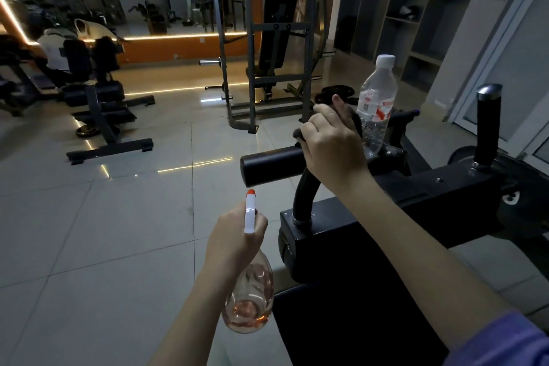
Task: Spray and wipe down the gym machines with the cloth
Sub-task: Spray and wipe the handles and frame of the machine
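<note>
Cloth (pixel 355 123) is dark and bunched up in the right hand (pixel 332 142), fingers curled round it, right on top of the machine's black padded bar (pixel 267 165). Left hand (pixel 234 235) has its fingers wrapped round the neck of the clear spray bottle (pixel 252 300), down beside the machine. Water bottle (pixel 375 101) stands just behind the cloth.

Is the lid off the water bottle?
No, the white cap sits closed on top of the water bottle.

Fig.: no legible text. Water bottle (pixel 376 104) label bore red/white print, too blurred to be read.
</note>
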Demonstrator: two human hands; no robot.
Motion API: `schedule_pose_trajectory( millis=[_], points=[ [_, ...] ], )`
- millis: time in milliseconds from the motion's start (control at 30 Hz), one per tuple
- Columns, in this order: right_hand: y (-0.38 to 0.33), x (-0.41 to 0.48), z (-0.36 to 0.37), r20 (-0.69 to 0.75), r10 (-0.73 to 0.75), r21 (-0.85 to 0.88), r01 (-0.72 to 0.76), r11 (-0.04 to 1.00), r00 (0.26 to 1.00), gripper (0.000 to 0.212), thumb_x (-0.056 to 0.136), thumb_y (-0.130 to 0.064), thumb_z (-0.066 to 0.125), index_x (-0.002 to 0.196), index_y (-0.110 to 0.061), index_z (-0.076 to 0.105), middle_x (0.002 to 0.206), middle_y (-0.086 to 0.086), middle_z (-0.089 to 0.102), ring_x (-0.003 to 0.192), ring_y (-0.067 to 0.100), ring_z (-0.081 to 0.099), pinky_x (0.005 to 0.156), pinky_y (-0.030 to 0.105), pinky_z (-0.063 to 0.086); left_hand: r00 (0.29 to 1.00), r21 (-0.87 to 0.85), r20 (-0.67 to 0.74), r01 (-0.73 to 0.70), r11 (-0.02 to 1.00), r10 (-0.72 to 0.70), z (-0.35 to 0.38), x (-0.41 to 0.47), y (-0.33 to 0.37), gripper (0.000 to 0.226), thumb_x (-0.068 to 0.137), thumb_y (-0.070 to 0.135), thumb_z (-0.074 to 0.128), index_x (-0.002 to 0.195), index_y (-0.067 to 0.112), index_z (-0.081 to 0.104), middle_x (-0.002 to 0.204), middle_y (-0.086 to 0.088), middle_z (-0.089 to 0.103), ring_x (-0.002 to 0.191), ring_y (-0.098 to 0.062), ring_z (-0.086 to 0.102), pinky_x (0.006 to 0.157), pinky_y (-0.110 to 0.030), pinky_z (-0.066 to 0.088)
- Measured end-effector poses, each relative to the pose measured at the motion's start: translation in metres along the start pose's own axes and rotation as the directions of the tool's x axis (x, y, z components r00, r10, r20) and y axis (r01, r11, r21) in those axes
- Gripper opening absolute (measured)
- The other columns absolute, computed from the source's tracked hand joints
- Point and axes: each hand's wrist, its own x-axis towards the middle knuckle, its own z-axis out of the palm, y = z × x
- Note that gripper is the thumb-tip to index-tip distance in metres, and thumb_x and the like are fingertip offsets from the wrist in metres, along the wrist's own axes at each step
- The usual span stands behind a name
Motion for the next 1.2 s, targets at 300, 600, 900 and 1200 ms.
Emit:
schedule_pose_trajectory(
  millis=[300,600,900,1200],
  points=[
    [-0.027,-0.027,0.006,0.098,-0.063,0.030,0.060,0.998,0.993,0.013,0.071,-0.010,0.073,0.065,-0.008,0.061,0.064,0.010,0.063,0.065,0.028,0.062,0.095,0.037,0.042,0.997,-0.034,0.007,0.075,0.997,-0.075,-0.004,-0.011,-0.008,0.028,0.078,0.030,0.033,0.068,0.007,0.045,0.059,-0.011,0.050,0.048,-0.017,0.036,0.047,-0.033,0.031],
    [-0.057,-0.074,0.007,0.091,-0.072,0.248,0.048,0.968,0.993,0.026,0.088,-0.012,0.048,0.065,-0.009,0.057,0.065,0.008,0.058,0.067,0.026,0.060,0.098,0.033,0.039,0.997,0.010,-0.020,0.077,0.997,-0.077,-0.010,-0.012,-0.012,0.016,0.094,0.013,0.043,0.082,0.005,0.052,0.064,-0.008,0.051,0.050,-0.013,0.040,0.047,-0.025,0.032],
    [-0.063,-0.116,0.002,0.240,-0.095,0.414,-0.013,0.910,0.966,0.021,0.088,-0.016,0.048,0.076,-0.007,0.062,0.079,0.006,0.064,0.082,0.023,0.062,0.105,0.029,0.035,0.995,-0.020,-0.006,0.104,0.994,-0.104,-0.014,-0.009,-0.013,0.027,0.091,0.022,0.041,0.064,0.015,0.043,0.062,-0.009,0.052,0.051,-0.019,0.045,0.051,-0.033,0.040],
    [-0.036,-0.128,-0.022,0.306,0.447,0.530,-0.541,0.654,0.840,0.022,0.090,-0.024,0.048,0.087,-0.007,0.062,0.078,0.010,0.064,0.078,0.025,0.057,0.072,0.023,0.036,0.998,-0.010,0.018,0.058,0.998,-0.058,-0.015,-0.003,-0.002,0.031,0.094,0.014,0.044,0.063,0.018,0.039,0.062,-0.008,0.050,0.051,-0.017,0.044,0.049,-0.030,0.039]
  ],
)
